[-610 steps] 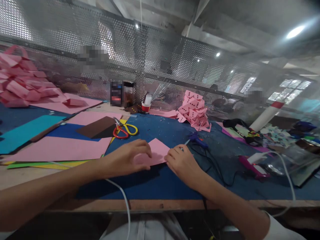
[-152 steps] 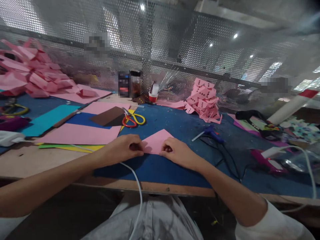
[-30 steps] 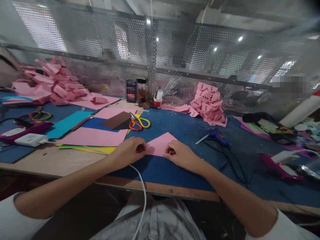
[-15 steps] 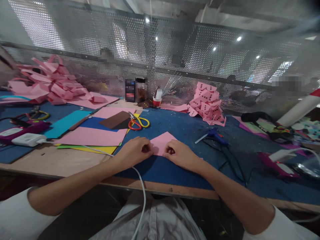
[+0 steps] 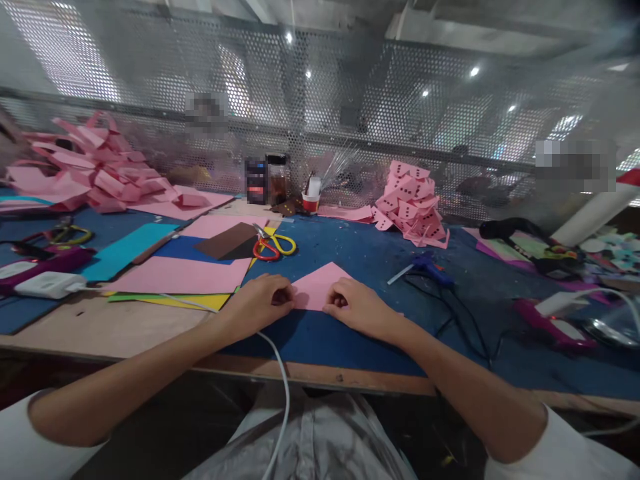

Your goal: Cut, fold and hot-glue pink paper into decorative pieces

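A folded piece of pink paper (image 5: 316, 288) lies on the blue work surface in front of me, its pointed corner facing away. My left hand (image 5: 267, 299) is closed at its left edge, the fingertips pressed together on the paper. On the other side my right hand (image 5: 353, 303) is closed too, its curled fingers on the paper's near right edge. Beyond my left hand lie scissors (image 5: 273, 245) with one red and one yellow handle. A blue glue gun (image 5: 430, 268) rests to the right of my right hand.
Coloured sheets (image 5: 175, 273) lie at the left, beside a white adapter (image 5: 50, 285). Pink folded pieces are heaped at the back left (image 5: 107, 173) and back right (image 5: 413, 207). A red and white cup (image 5: 311, 203) stands near the mesh screen. A white cable (image 5: 283, 380) hangs over the table edge.
My left hand has slid a little to the left along the paper, widening the gap between the hands. My right hand stays nearly in place. The view has shifted slightly.
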A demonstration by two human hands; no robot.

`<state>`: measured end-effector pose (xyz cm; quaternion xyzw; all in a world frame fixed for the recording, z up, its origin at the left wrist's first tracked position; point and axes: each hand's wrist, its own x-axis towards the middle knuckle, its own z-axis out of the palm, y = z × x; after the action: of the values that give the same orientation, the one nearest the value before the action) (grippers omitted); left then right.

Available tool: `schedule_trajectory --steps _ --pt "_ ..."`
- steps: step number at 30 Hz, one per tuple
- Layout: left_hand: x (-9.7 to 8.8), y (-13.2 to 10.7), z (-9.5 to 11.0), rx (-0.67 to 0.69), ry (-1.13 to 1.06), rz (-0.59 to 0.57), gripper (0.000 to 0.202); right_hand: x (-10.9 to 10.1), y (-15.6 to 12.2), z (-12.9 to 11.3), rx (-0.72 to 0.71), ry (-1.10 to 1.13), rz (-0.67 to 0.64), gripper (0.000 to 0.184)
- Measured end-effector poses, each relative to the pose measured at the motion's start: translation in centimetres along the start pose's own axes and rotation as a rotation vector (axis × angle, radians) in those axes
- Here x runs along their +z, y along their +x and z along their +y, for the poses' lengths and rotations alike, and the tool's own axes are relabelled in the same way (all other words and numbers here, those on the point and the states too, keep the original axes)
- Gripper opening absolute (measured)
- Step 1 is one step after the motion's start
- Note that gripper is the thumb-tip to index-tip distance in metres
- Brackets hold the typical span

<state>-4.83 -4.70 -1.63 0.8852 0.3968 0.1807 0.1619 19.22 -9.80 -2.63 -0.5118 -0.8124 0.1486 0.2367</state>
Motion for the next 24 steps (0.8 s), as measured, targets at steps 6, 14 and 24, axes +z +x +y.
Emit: schedule_trajectory --steps 6,14,24 --pt "-0.5 -0.3 -0.8 -0.029 -0.007 0.002 0.014 0.1 0.0 0.0 0.012 0.007 0.000 0.007" --pt "-1.7 -1.2 -2.3 -0.049 -0.001 -0.009 0.018 -0.1 0.0 -0.2 0.030 0.017 -0.014 0.007" --pt "-2.1 -1.7 -3.0 -0.088 -0.054 -0.023 0.019 0.0 0.0 0.0 0.013 0.023 -0.008 0.005"
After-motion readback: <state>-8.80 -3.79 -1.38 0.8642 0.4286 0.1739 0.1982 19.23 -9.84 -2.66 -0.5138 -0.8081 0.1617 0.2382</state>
